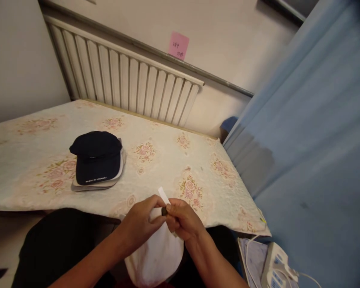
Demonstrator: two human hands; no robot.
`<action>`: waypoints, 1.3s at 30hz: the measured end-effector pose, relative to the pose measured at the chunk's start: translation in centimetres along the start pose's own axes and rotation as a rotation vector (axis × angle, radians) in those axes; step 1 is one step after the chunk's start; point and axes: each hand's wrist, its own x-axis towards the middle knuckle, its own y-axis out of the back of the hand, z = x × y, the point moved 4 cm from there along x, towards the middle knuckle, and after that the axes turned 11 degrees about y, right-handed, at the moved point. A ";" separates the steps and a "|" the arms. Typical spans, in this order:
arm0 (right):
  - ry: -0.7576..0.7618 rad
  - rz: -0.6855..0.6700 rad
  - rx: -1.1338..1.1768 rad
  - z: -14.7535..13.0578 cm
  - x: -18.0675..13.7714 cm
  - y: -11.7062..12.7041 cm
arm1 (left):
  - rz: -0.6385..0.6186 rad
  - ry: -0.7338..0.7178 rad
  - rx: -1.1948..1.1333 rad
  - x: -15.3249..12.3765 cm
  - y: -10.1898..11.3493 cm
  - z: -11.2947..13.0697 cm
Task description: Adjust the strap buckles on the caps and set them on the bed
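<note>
A white cap point(156, 256) rests in my lap, below the table's front edge. Its white strap point(163, 195) sticks up between my hands, with a small dark buckle point(164, 211) on it. My left hand point(144, 216) is closed, thumb and fingers gripping the strap at the buckle's left. From the other side my right hand point(181, 218) pinches the strap close to the buckle. Part of the strap is hidden behind the fingers. A stack of caps lies on the table to the left, topped by a dark navy cap point(97, 158) with white lettering on its brim.
The table has a floral cloth point(159, 172). Behind it stands a white radiator point(123, 76), with a pink note point(179, 45) on the wall above. A blue curtain point(303, 140) hangs at the right. Lower right is a white power strip point(277, 266) with cables.
</note>
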 end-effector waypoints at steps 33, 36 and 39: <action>0.060 0.020 -0.037 1.5 0.0 -0.4 | 0.154 -0.191 0.347 -1.1 -1.6 -2.6; 0.091 0.010 -0.058 1.0 -0.1 -0.4 | 0.130 -0.135 0.235 -0.9 -1.0 -2.6; 0.147 0.021 -0.042 -0.5 0.0 -0.3 | 0.143 -0.046 0.078 -0.4 0.4 -2.3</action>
